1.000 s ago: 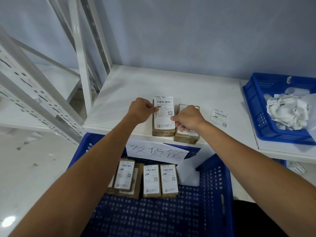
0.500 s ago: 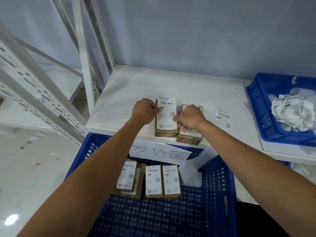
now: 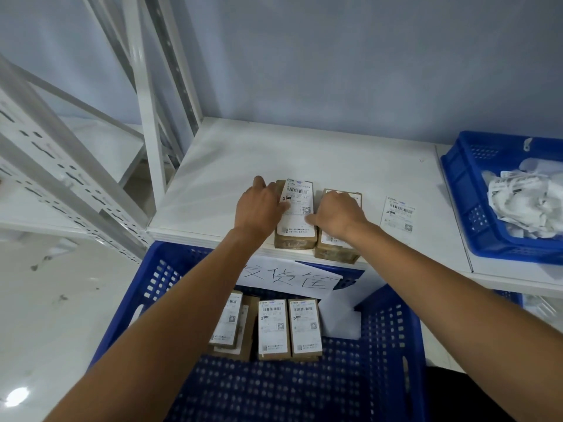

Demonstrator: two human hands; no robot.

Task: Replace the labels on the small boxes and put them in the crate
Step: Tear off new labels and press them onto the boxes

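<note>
**Hands smoothing a label onto a box**

A small brown box (image 3: 295, 240) lies at the tabletop's (image 3: 274, 153) front edge, touching a second box (image 3: 336, 254) on its right. The left hand (image 3: 259, 208), fingers straight, presses the white label (image 3: 300, 210) down. The right hand (image 3: 338, 213) rests on the second box, fingers seemingly relaxed, its thumb on the label. A loose label (image 3: 397, 214) lies nearby. Below, the blue crate (image 3: 390, 345) holds labelled boxes (image 3: 304, 327).

My left hand (image 3: 262, 205) and right hand (image 3: 338, 213): bare; fingers (image 3: 259, 181) bare too; both forearms (image 3: 170, 315) bare along all their visible length; dark cloth (image 3: 451, 397) below right forearm, perhaps my clothing; cannot tell.
</note>
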